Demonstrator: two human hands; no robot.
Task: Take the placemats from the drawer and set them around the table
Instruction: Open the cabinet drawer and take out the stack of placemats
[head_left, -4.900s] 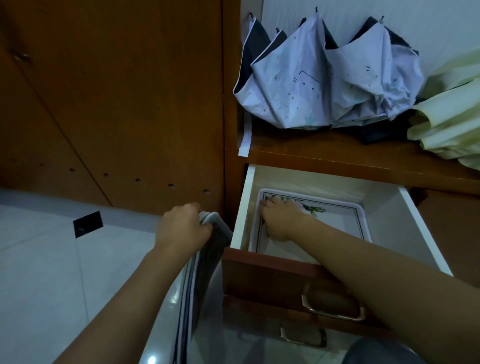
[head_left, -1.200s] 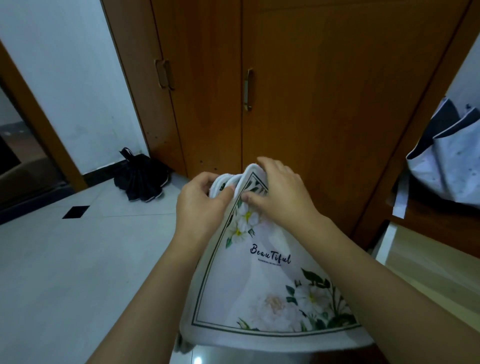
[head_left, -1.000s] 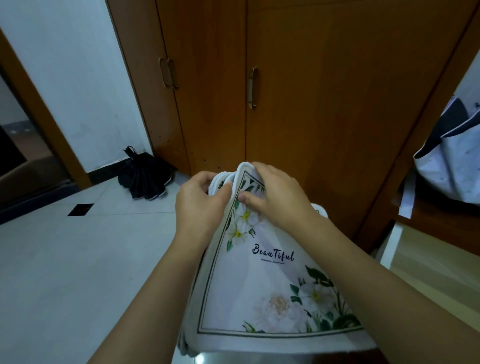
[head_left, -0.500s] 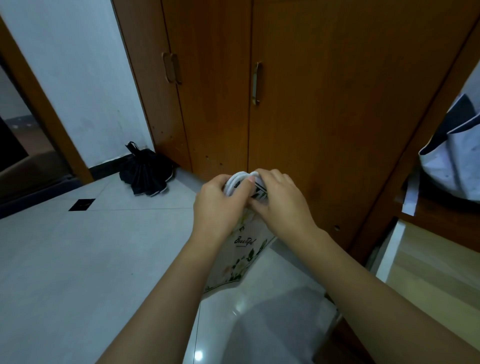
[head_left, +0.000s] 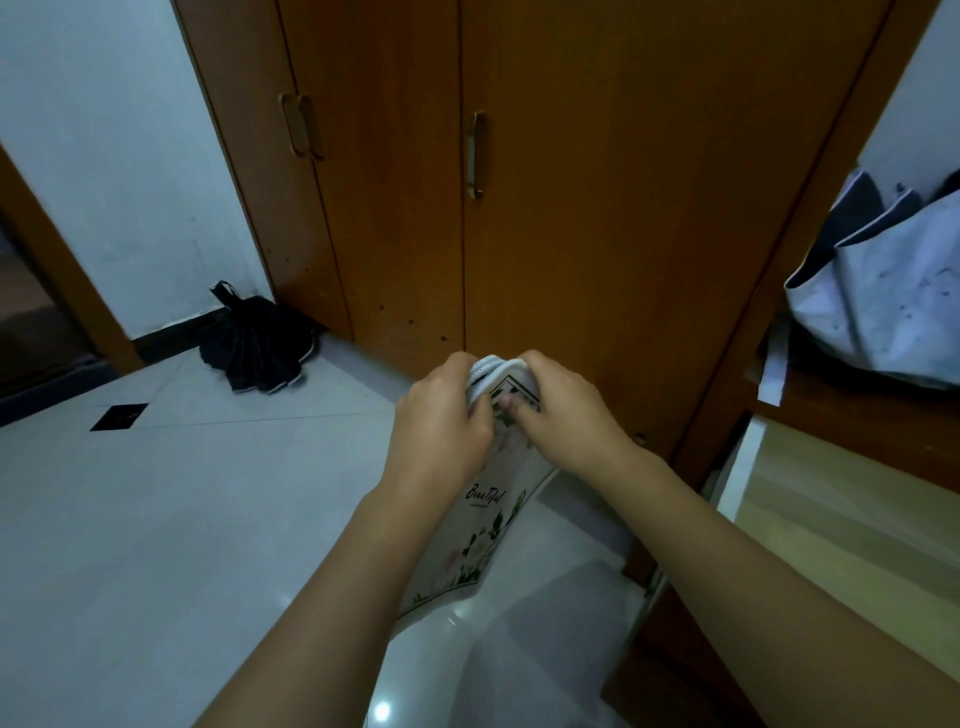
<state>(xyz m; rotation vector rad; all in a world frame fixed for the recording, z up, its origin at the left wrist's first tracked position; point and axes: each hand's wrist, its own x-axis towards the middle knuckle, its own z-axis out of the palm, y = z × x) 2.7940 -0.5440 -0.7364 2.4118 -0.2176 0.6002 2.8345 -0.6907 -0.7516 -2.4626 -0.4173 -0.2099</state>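
A pale tiled floor runs up to a wall of brown wooden cupboard doors. Nearest, at the right edge, the open drawer shows its white rim and light wood bottom. Above the floor, both hands meet at the top edge of the placemats, a bunched white stack with a floral print that hangs down between the forearms. The left hand grips the upper edge with curled fingers; the right hand pinches it just beside. Farther off, a folded black umbrella lies at the foot of the cupboards, and a pale umbrella sits on the ledge at right.
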